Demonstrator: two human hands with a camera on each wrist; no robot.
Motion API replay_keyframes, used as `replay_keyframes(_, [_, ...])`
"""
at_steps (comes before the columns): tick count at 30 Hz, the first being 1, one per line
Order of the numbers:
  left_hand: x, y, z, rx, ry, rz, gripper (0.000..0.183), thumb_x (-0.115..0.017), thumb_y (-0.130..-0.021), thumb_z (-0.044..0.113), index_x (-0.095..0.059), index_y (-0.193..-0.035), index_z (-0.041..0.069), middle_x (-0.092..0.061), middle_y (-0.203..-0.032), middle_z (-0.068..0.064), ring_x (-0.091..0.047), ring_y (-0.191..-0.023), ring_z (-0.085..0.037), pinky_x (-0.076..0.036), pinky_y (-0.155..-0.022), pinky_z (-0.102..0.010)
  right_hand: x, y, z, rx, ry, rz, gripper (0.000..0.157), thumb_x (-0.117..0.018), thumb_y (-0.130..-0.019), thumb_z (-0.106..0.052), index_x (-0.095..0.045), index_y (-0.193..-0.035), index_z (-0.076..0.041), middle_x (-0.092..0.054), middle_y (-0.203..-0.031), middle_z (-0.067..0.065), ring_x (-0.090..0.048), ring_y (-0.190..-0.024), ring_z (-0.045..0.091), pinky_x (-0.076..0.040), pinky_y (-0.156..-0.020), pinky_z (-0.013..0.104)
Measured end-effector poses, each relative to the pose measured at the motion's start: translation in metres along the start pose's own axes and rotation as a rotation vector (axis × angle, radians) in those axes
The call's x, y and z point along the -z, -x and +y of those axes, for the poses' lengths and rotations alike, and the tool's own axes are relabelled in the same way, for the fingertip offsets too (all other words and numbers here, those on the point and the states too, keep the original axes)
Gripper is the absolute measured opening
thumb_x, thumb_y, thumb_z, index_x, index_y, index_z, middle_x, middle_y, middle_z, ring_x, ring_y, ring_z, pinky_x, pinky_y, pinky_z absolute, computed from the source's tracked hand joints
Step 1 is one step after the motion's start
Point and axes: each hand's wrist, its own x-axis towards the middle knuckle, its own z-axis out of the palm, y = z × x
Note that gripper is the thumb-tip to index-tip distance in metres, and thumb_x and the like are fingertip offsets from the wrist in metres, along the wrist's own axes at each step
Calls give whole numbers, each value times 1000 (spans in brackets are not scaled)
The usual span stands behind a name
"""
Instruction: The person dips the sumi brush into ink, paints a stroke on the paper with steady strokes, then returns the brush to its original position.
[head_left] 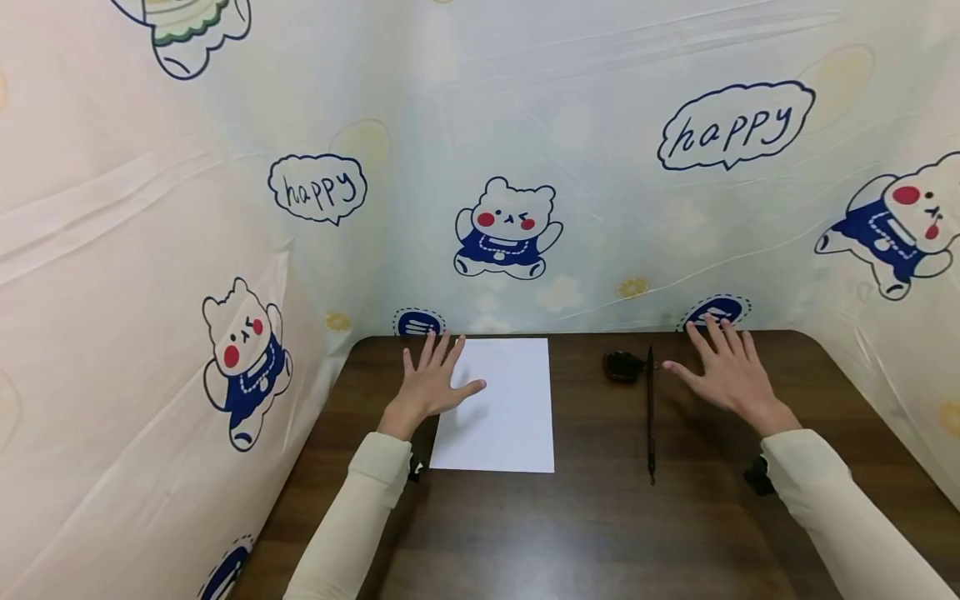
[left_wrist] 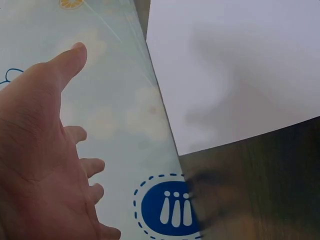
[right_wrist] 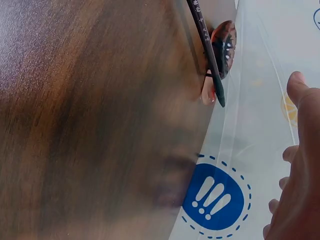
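Observation:
My left hand (head_left: 427,387) is held with fingers spread over the left edge of a white sheet of paper (head_left: 513,417), casting a shadow on it. In the left wrist view its palm (left_wrist: 40,155) holds nothing. To the right, a dark writing brush (head_left: 651,425) lies lengthwise, with pale characters on its handle and a dark tip toward the back. Its tip end leans on a small glossy dark-brown object (head_left: 622,367), perhaps a brush rest. Just right of the brush, my right hand (head_left: 729,373) is spread, its thumb nearest the brush; nothing is in it.
The brown wooden table (head_left: 585,533) ends at the back against a pale printed cloth (head_left: 600,225) with bears and "happy" bubbles. This cloth also hangs along the left and right sides. Dark straps with devices (head_left: 759,477) sit at both wrists.

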Motion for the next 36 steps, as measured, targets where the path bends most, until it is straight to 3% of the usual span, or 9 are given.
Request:
replay_keyframes(13, [5,15,7,-24,1,-11,100,-56,-96,75,-17,-173,24,-6,-181,-8,4,-169,-34,-1,-128,-75,0,6,-6,15,11,37,99,-52,-102,-70,-21,-170,-6,-9,-177,29,-10,-160,57,-1,-128,73])
replay_keyframes(22, [7,27,9,-60,9,37,95,-61,-98,68,-23,-172,23,-17,-180,-11,-9,-168,-36,-12,-128,-75,1,14,-10,42,-2,87,93,-55,-103,-66,-26,-169,-6,-15,-176,28,-14,-161,54,-7,-129,71])
replay_keyframes(31, [1,38,9,-81,20,81,83,-66,-101,56,-35,-168,19,-32,-175,-12,-27,-164,-37,-29,-124,-72,1,26,-22,97,22,141,82,-62,-104,-56,-41,-163,-3,-36,-167,29,-39,-147,55,-38,-113,73])
replay_keyframes(36, [-3,40,8,-104,15,124,75,-67,-103,48,-39,-166,18,-44,-169,-15,-40,-158,-37,-41,-119,-68,4,31,-32,131,12,189,73,-68,-104,-47,-48,-158,-4,-47,-160,26,-49,-138,51,-45,-106,70])
